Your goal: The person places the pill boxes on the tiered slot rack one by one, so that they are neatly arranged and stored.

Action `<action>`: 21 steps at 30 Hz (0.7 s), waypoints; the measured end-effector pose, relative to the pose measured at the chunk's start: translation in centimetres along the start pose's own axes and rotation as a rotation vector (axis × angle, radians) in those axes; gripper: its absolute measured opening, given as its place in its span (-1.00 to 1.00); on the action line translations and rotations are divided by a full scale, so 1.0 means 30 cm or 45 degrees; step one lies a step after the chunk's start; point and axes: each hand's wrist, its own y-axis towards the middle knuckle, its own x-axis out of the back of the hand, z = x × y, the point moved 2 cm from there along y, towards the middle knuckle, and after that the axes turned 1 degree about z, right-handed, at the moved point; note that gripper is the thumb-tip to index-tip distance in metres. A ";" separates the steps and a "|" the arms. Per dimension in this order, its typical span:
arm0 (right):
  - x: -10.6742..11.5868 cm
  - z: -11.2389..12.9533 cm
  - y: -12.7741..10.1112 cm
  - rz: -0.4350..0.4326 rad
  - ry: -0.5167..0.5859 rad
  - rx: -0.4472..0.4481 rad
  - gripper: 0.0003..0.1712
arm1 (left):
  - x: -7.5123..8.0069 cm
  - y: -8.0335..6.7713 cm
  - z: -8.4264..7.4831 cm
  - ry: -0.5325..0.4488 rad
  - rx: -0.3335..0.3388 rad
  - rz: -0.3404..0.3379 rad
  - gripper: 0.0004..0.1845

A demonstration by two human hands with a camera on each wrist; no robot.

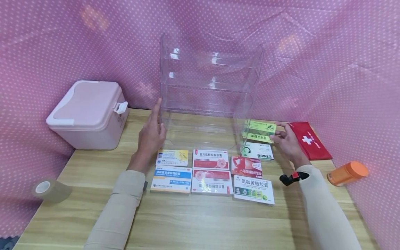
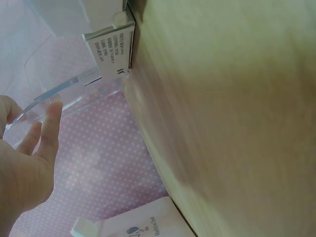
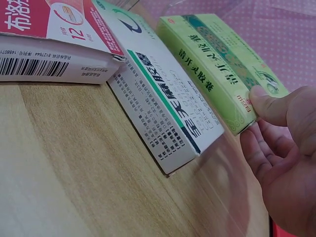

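A clear plastic tiered rack (image 1: 200,86) stands upright at the back of the table. My left hand (image 1: 151,133) holds its left side panel at the edge, thumb on one face and fingers on the other in the left wrist view. My right hand (image 3: 291,143) pinches the near right corner of a green medicine box (image 3: 217,69) between thumb and fingers. Beside that box lies a white and green medicine box (image 3: 158,103), with a red and white medicine box (image 3: 59,44) farther left. Both also appear near the rack's right front in the head view.
Several more medicine boxes (image 1: 212,180) lie in rows before the rack. A pink lidded medicine chest (image 1: 90,111) and a tape roll (image 1: 51,189) stand left. To the right are a red first aid pouch (image 1: 309,140) and an orange bottle (image 1: 347,173). Pink dotted cloth (image 1: 312,69) hangs behind.
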 end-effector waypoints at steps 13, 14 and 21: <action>0.000 0.020 -0.021 -0.034 0.043 0.097 -0.44 | 0.003 -0.002 -0.001 -0.004 -0.001 -0.006 0.02; 0.000 0.021 -0.023 -0.036 0.032 0.107 -0.44 | 0.002 -0.001 0.000 -0.003 -0.006 -0.009 0.01; 0.010 0.025 -0.032 -0.054 0.012 0.142 -0.39 | -0.001 0.000 0.000 -0.006 -0.019 -0.019 0.02</action>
